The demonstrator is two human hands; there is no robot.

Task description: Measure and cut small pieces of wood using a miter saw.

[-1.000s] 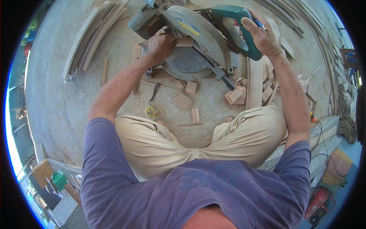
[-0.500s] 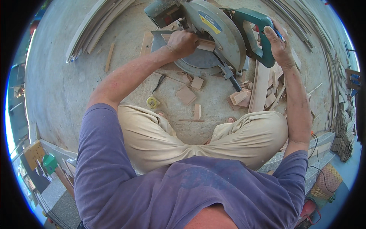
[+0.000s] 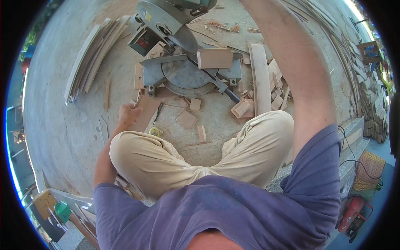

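Note:
My left hand (image 3: pixel 130 114) is beside my left knee, its fingers closed on the edge of a flat wooden board (image 3: pixel 146 110). A mitre saw (image 3: pixel 164 21) stands in front of me with its head raised and its blade (image 3: pixel 183 40) above the grey round table (image 3: pixel 183 74). Against the fence, right of the blade, is a short wooden block (image 3: pixel 215 58). My right forearm (image 3: pixel 287 46) reaches up past the top edge of the view, so that hand is out of sight.
A yellow tape measure (image 3: pixel 155 132) lies on the floor near my left knee. Offcuts (image 3: pixel 241 109) are scattered around a long plank (image 3: pixel 260 79) on the right. Long strips are stacked at left (image 3: pixel 93 58) and far right. A red power tool (image 3: pixel 354 213) sits at the lower right.
The saw head has gone up from its lowered position. My left hand has left the wood at the fence and come down to the board. My right hand has moved out of view.

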